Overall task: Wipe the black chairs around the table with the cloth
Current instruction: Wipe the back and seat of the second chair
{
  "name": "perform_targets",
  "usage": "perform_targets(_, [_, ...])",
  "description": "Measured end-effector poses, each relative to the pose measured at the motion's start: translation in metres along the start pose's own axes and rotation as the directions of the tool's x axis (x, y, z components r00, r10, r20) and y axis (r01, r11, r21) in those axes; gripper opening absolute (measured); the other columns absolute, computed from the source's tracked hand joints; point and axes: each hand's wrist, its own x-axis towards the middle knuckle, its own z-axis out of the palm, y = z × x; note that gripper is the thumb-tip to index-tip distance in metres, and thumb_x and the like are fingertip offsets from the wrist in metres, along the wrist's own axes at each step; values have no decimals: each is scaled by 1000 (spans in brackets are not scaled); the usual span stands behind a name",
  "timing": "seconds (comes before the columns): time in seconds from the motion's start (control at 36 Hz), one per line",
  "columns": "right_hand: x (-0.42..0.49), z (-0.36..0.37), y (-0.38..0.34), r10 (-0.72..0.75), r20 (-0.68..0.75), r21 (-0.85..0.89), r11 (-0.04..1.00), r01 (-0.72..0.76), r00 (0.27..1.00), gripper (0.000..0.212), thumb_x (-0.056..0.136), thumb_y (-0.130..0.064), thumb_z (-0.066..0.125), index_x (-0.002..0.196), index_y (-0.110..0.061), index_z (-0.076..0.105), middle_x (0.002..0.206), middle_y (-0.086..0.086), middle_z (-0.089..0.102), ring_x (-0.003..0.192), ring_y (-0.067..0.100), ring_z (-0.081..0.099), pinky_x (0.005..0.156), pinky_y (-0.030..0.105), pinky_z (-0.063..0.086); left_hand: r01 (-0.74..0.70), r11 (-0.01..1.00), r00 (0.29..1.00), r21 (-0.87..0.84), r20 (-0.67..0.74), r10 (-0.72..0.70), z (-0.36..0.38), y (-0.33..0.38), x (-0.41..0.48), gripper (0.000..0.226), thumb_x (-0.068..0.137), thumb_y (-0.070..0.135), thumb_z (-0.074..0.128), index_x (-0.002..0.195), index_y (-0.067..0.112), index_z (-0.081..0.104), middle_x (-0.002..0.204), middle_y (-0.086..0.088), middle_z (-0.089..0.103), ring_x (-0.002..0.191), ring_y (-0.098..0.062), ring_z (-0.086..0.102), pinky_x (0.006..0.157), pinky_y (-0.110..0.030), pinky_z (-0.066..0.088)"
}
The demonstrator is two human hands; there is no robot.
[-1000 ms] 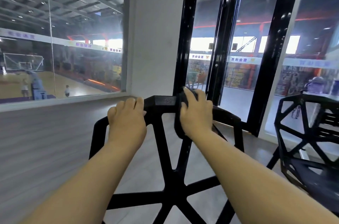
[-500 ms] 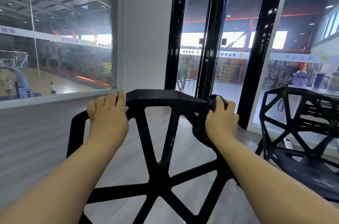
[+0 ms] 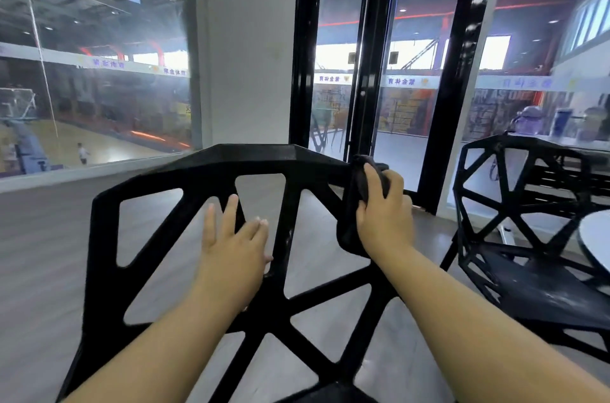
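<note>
The right hand (image 3: pixel 384 218), grip clenched round a dark crumpled cloth (image 3: pixel 348 234), presses it on the upper right corner of the black lattice plastic chair (image 3: pixel 254 156). The left hand (image 3: pixel 234 251), grip released and fingers straight, is at the chair's middle struts.

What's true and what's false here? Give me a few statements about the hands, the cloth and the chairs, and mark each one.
1. The right hand grips a dark cloth at the upper right corner of the near chair. True.
2. The left hand grips the near chair's top rail. False: its fingers are straight, lower down by the backrest struts.
3. A second black chair stands to the right. True.
4. The cloth is white. False: it is dark, nearly black.
</note>
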Motion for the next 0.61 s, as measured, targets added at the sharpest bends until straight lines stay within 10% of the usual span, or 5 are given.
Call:
perform_targets(0.08, [-11,4,19,183,22,23,983,-183,983,58,97,-23,44,150,-24,20,145,9,23,101,37,46,73,33,38,-83,995,985,58,158,73,14,12,-1,30,96,28,43,121,21,58,124,5,51,141,-39,-17,103,-50,-27])
perform_targets(0.28, [-17,7,15,292,47,70,953,-294,955,56,98,-19,42,149,-18,19,143,11,22,108,35,44,73,33,39,-131,988,975,87,192,113,31,17,6,30,94,20,41,107,24,67,112,9,56,137,-20,18,99,-42,-35])
perform_targets(0.42, [6,0,-14,-55,-97,199,977,74,994,58,93,-16,54,146,-13,29,142,12,30,115,34,41,96,39,39,-213,976,974,-37,72,216,30,13,4,15,50,19,84,53,24,70,61,10,57,95,-21,59,111,-38,-18])
perform_targets(0.53, [8,12,-32,-385,-55,34,921,387,921,59,82,-11,69,137,-9,48,131,18,49,84,37,52,65,43,52,-144,989,982,36,132,138,38,14,6,28,92,24,46,105,23,71,104,9,59,129,-16,28,100,-37,-32])
perform_targets(0.61, [1,22,-26,-371,-78,-7,928,371,925,58,82,-12,69,136,-11,48,131,15,49,81,34,51,62,37,49,-152,988,984,15,97,150,39,14,3,21,88,21,54,95,22,74,95,9,61,125,-17,36,99,-35,-33])
